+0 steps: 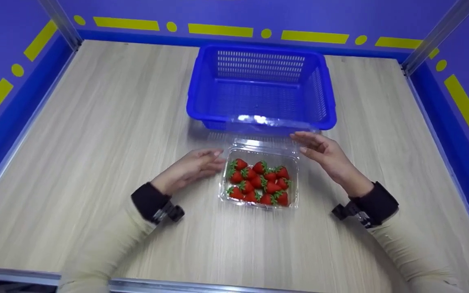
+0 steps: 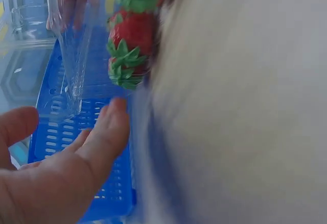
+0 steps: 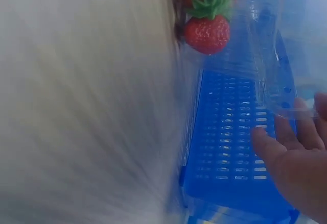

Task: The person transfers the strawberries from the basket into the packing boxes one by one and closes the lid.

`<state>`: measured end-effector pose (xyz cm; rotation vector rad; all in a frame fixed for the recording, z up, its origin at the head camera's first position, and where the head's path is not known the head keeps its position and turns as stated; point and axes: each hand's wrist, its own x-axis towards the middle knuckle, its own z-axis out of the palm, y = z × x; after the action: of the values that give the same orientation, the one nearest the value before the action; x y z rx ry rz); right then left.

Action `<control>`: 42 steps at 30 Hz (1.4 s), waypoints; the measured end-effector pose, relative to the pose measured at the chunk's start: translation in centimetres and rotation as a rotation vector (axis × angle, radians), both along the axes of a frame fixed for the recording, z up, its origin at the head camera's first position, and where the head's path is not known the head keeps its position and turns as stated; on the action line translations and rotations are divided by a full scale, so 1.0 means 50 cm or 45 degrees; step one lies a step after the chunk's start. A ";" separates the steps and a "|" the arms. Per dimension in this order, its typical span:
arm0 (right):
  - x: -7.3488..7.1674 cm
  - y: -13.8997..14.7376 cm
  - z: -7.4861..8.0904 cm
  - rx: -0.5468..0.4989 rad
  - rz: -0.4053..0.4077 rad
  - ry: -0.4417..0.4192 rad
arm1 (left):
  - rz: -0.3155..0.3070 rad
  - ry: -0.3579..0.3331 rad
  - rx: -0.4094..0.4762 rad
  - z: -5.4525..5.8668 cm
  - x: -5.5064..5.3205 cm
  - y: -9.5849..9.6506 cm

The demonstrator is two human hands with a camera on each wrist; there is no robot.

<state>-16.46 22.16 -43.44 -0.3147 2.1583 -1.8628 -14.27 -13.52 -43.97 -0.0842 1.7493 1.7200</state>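
Observation:
A clear plastic clamshell box (image 1: pixel 295 195) lies on the table with its lid (image 1: pixel 275 124) raised toward the back. Several red strawberries (image 1: pixel 273 187) with green leaves sit inside; a few strawberries (image 2: pixel 134 32) also show in the left wrist view. My left hand (image 1: pixel 189 167) is at the box's left side, fingers loosely extended. To the right of the box my right hand (image 1: pixel 326 156) reaches toward the lid's right edge, its fingers slightly bent. In the right wrist view the fingertips (image 3: pixel 281 124) are near the lid's edge; whether they touch it I cannot tell.
Directly behind the box stands a blue plastic basket (image 1: pixel 259 89) with slotted walls and nothing in it. Blue panels (image 1: pixel 238 12) with yellow marks enclose the wooden table (image 1: pixel 116 122) at the back and sides. A metal rail (image 1: pixel 177 286) runs along the front edge.

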 end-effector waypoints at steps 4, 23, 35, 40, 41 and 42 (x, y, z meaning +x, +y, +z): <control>0.016 0.005 0.002 0.019 -0.035 0.109 | -0.030 -0.137 0.082 -0.005 0.039 -0.024; 0.066 0.014 -0.025 0.277 0.258 0.707 | -0.302 -0.351 0.307 -0.033 0.109 -0.022; 0.048 0.015 -0.037 0.262 0.297 0.788 | -0.338 -0.362 0.383 -0.043 0.112 0.011; 0.034 0.010 -0.030 0.414 0.338 0.843 | -0.265 -0.348 0.395 -0.048 0.108 0.021; 0.032 0.009 -0.027 0.474 0.344 0.854 | -0.257 -0.341 0.395 -0.049 0.107 0.023; 0.031 0.008 -0.023 0.537 0.350 0.857 | -0.251 -0.328 0.393 -0.050 0.105 0.024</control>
<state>-14.91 22.53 -44.57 -1.2051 2.6652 -1.2061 -9.02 -12.32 -46.46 0.0036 1.2510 1.7267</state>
